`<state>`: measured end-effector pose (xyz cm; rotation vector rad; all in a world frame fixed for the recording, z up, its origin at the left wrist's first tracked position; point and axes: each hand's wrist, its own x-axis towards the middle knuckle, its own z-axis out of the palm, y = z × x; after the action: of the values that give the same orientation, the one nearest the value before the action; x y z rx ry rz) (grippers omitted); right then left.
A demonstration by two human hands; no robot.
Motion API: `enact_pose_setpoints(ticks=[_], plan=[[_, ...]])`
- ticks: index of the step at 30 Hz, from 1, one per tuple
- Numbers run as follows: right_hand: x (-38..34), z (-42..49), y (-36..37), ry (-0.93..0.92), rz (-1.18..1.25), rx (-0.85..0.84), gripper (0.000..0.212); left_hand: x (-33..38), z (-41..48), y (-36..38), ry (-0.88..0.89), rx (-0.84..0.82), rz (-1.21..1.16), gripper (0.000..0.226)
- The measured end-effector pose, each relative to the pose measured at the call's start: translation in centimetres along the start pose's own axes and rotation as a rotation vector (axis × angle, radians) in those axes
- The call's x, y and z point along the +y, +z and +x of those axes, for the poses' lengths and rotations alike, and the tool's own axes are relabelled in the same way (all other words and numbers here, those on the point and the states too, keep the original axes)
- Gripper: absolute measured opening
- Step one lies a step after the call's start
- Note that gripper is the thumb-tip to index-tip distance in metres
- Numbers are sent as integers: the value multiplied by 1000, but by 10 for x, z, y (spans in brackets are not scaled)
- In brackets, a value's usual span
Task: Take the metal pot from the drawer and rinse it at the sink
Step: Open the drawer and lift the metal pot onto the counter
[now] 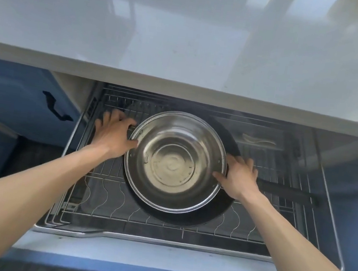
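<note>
Pot (174, 162) between left grip (114, 133) and right grip (240, 175), both tight on its rim

bare left grip (114, 133) and right grip (239, 177), bare forearms (30, 184), wrists uncovered

1. A steel pot (174, 162) sits in a black pan (185, 215) on the open drawer's (181, 246) wire rack (102, 193).
2. The left hand (114, 133) grips the pot's left rim, thumb on the edge.
3. The right hand (239, 177) grips the pot's right rim, thumb inside.
4. The pan's handle (291, 193) runs right of the pot.
5. A white spoon (257, 140) lies behind and right of the pot.
6. A grey counter (185, 45) overhangs behind the pot.
</note>
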<state>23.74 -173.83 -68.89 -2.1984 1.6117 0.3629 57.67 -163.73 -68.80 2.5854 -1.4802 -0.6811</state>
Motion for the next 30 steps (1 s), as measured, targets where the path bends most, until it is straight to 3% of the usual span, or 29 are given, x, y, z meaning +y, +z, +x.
enact_pose_setpoints(ticks=[6,12,16,22,30], plan=[[3,-2,1,-32,33,49,62,1,-7,1,23,-8,22,60],[6,-8,-6,-56,15,90,63,-12,-25,-8,137,32,-201,40],[7,-17,-19,-65,64,74,61,-9,-35,-21,132,75,-289,42],[13,-46,-60,-148,260,69,54,-7,-68,-54,121,100,-384,56],[14,-112,-143,-209,405,94,43,8,-117,-115,60,158,-573,41]])
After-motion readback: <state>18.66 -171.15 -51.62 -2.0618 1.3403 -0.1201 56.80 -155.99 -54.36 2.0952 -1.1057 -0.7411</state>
